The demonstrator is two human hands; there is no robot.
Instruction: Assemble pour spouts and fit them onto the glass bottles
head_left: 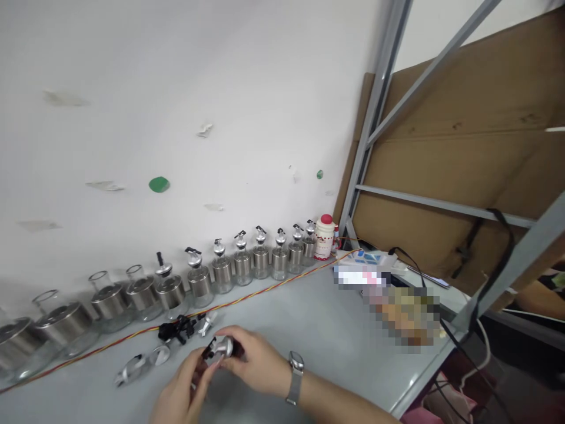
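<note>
My left hand [185, 380] and my right hand [253, 359] meet above the grey table [282, 330]. Between them is a silver pour spout [223, 346] with a black flip part. The right fingers grip its round silver base, and the left fingers close round the black end; part of it is hidden by the fingers. Just beyond lie several black spout parts [180, 328] and a small silver spout piece [206, 323]. Left of my hands, more silver spout parts [141, 365] lie on the table. A watch [295, 374] is on my right wrist.
Along the wall stands a row of glass bottles with steel bands, some topped with spouts [199, 277], others open-necked [140, 288]. A red-yellow twisted cord [247, 297] runs before them. A white red-capped bottle [324, 238] and a metal frame [375, 112] are at right.
</note>
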